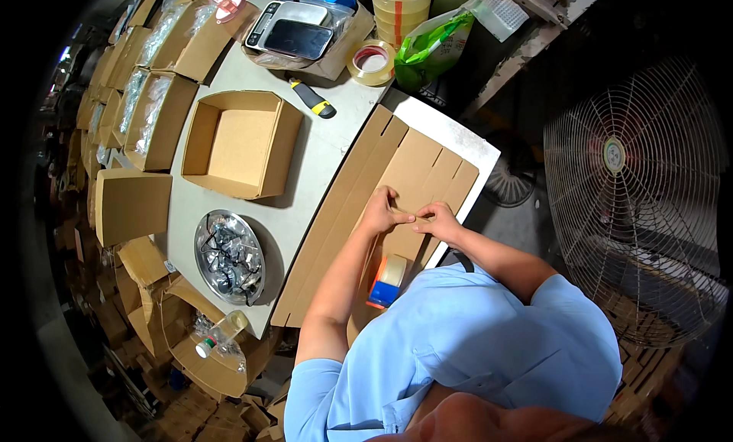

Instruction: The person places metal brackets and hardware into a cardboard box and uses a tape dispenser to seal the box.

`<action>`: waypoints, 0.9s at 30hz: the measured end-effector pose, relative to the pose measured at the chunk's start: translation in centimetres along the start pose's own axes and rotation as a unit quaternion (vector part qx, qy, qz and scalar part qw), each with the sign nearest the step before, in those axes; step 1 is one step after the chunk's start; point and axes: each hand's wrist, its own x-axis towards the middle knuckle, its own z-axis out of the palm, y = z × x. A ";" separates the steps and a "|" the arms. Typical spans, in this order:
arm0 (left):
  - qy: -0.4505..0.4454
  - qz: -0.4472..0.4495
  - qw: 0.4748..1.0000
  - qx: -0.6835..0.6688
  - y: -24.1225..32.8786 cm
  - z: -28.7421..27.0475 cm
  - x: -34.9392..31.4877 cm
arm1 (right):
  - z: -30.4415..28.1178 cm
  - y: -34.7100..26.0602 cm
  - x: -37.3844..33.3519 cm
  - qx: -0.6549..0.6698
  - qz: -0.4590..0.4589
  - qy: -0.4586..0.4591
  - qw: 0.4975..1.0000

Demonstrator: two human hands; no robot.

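Note:
A flat, slotted brown cardboard sheet (412,167) lies in front of me. My left hand (382,213) and my right hand (438,221) meet over its near part, thumbs almost touching. Both pinch what looks like an edge or fold of the cardboard; the fingertips partly cover it. Close to my body, below the hands, sits an orange-and-blue tape dispenser (387,280) with a clear roll in it. An open cardboard box (243,144) stands on the table to the left, its inside bare.
Left on the table (172,236) is a metal bowl (229,257) of small bagged parts. Farther away lie a black-yellow utility knife (313,100), a tape roll (372,61), and a phone (298,39) on a scale. Filled boxes (156,121) line the left edge; a caged fan (630,197) stands right.

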 end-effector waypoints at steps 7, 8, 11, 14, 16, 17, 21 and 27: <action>-0.032 0.065 0.986 -0.150 -1.5 1.2 0.0 | -0.7 -4.8 -2.8 -0.136 -0.286 0.151 0.936; -0.009 0.151 0.970 -0.190 -2.0 1.6 -0.1 | -0.5 -6.4 -3.1 -0.081 -0.316 0.010 0.945; -0.078 0.004 0.922 -0.380 -1.6 2.3 0.0 | 2.6 -11.1 -4.3 -0.102 -0.396 -0.318 0.855; -0.048 -0.011 0.944 -0.325 -0.8 2.1 -0.3 | 4.0 -13.5 -4.7 -0.301 -0.404 -0.385 0.773; -0.036 -0.029 0.955 -0.292 -1.5 2.0 -0.8 | 3.2 -14.9 -3.5 -0.256 -0.342 -0.449 0.785; -0.045 -0.029 0.957 -0.284 -1.8 1.8 -1.0 | 1.5 -15.7 -2.2 -0.268 -0.320 -0.459 0.784; 0.013 0.088 0.975 -0.205 -2.2 2.0 -1.4 | -8.2 -15.8 4.8 -0.304 -0.236 -0.337 0.860; 0.039 0.071 0.987 -0.141 -1.3 1.7 -2.0 | -15.2 -16.4 10.9 -0.459 -0.247 -0.270 0.809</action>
